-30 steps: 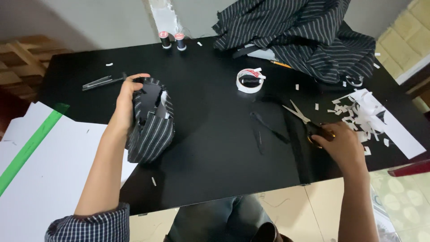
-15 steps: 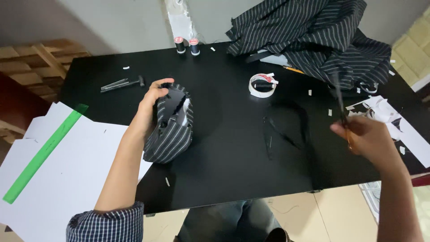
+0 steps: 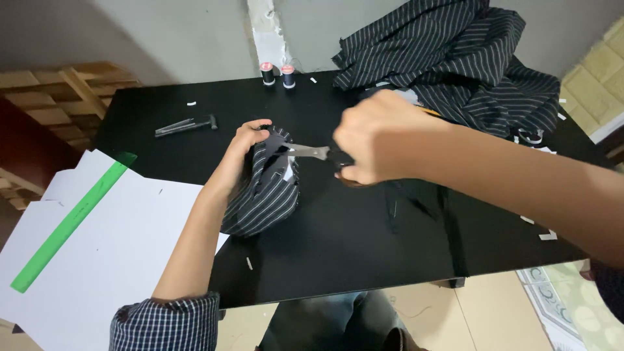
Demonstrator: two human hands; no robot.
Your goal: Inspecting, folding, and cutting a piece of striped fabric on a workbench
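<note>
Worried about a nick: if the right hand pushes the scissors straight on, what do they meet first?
Probably the striped piece held by the left hand; the scissors tips already sit at its top edge, though depth is unclear.

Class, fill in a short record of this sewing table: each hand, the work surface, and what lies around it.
Left hand: holds striped fabric piece
Right hand: grips scissors, blades at the piece's top edge
Surface: black table
Far edge: two thread spools, striped cloth heap
Left side: white card sheets, green ruler, dark clip
</note>
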